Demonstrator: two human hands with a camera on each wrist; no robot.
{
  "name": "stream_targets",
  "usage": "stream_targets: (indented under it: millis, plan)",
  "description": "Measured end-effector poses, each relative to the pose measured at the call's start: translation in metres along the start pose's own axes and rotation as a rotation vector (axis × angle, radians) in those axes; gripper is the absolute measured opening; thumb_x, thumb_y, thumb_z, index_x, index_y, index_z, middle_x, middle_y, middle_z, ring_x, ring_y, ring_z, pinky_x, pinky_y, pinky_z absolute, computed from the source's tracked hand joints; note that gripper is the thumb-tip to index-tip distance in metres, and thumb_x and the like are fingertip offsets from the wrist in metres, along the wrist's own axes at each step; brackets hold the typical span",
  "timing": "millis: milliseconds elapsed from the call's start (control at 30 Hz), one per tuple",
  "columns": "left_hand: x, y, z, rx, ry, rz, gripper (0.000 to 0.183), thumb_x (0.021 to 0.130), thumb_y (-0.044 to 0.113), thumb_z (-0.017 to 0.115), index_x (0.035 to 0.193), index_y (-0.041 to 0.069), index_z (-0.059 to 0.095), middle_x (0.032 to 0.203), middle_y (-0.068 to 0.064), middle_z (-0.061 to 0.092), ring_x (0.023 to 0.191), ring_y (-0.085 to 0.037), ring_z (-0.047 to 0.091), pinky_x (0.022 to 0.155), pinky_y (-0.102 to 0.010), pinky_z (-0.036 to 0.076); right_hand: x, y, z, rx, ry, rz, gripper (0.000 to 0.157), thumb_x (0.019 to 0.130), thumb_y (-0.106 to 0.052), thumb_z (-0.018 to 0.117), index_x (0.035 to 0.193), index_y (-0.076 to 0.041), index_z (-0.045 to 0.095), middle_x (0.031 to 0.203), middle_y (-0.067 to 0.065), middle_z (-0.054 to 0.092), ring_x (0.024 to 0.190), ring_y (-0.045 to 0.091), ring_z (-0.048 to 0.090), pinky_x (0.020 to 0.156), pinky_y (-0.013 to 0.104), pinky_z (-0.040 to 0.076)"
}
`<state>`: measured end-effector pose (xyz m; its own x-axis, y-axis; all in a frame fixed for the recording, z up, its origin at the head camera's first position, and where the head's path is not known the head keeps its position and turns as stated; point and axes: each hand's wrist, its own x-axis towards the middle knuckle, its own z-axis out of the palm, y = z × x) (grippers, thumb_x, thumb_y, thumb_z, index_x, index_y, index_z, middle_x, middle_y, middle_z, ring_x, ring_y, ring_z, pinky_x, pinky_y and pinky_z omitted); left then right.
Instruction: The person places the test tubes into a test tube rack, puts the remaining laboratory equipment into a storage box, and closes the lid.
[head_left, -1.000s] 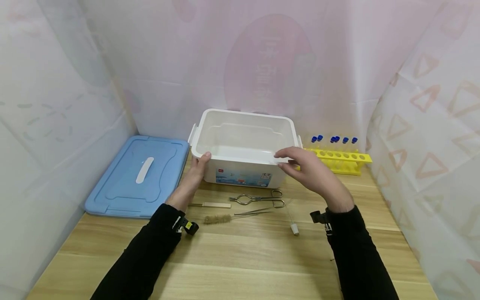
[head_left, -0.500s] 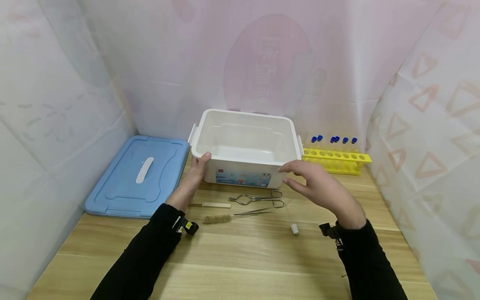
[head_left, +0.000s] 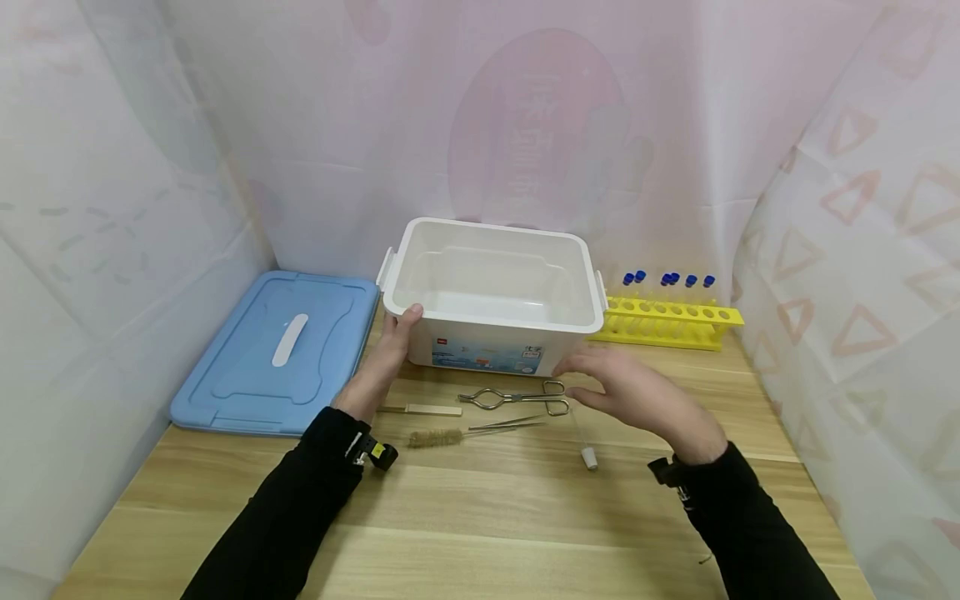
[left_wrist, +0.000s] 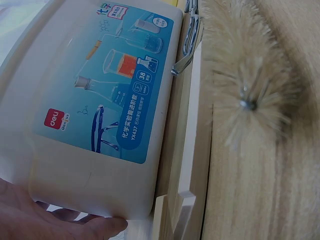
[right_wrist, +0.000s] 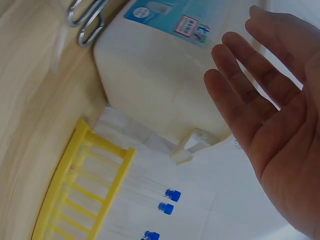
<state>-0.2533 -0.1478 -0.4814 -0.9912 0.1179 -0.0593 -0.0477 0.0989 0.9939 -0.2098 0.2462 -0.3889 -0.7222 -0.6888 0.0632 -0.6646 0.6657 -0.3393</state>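
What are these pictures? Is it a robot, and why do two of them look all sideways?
No robot here! These are a person's two bare hands, with black sleeves. The big picture comes from a camera worn on the head, looking down. The others come from the left wrist camera and right wrist camera; those probably look sideways because they tilt with the arms.

On the wooden table are a white box, a blue lid, metal tongs, a bristly brush and a yellow rack with blue-capped tubes.

The left hand grips the box near its front left corner. The right hand is close to the tongs' handles but holds nothing.
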Motion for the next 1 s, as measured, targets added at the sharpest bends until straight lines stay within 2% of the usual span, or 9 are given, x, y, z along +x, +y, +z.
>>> stream_targets:
  millis: [233,467,700,833,1000]
  plan:
    - [0.0,0.0,0.0,0.005,0.006,0.0,0.103,0.112,0.078,0.041,0.186,0.041,-0.02,0.198,-0.007,-0.015,0.186,-0.037,-0.01,0.146,-0.08,0.0,0.0,0.011,0.013,-0.026,-0.111,-0.027,0.028,0.108,-0.005,0.083,0.135,-0.012,0.083,0.139,0.008,0.084,0.134,0.031,0.079,0.114,0.053,0.066]
    - [0.0,0.0,0.0,0.016,0.001,0.005,0.103,0.111,0.078,0.04,0.185,0.043,-0.023,0.198,-0.003,-0.022,0.186,-0.037,-0.014,0.145,-0.082,-0.001,-0.001,0.02,0.024,-0.102,-0.195,-0.095,0.028,0.102,0.002,0.087,0.125,-0.014,0.086,0.131,0.002,0.084,0.128,0.028,0.078,0.11,0.051,0.067]
    - [0.001,0.0,0.0,0.002,0.009,0.023,0.101,0.111,0.076,0.042,0.186,0.044,-0.019,0.198,-0.006,-0.013,0.186,-0.037,-0.009,0.145,-0.081,0.0,-0.001,0.028,0.037,-0.116,-0.261,-0.1,0.031,0.099,0.011,0.085,0.118,-0.013,0.086,0.128,0.001,0.085,0.141,0.036,0.075,0.122,0.058,0.062]
    - [0.001,0.001,0.001,0.002,0.011,0.027,0.1,0.112,0.075,0.042,0.186,0.043,-0.016,0.198,-0.007,-0.009,0.186,-0.039,-0.006,0.145,-0.081,0.0,-0.001,0.031,0.043,-0.118,-0.282,-0.103,0.033,0.096,0.015,0.083,0.112,-0.014,0.086,0.124,0.001,0.085,0.133,0.032,0.077,0.118,0.055,0.063]
    - [0.0,0.001,-0.001,0.014,0.006,-0.007,0.101,0.112,0.079,0.041,0.185,0.046,-0.021,0.199,-0.005,-0.015,0.186,-0.038,-0.01,0.145,-0.081,0.0,-0.002,0.035,0.05,-0.144,-0.274,-0.146,0.033,0.093,0.016,0.085,0.104,-0.015,0.085,0.118,0.001,0.085,0.119,0.026,0.077,0.111,0.05,0.065]
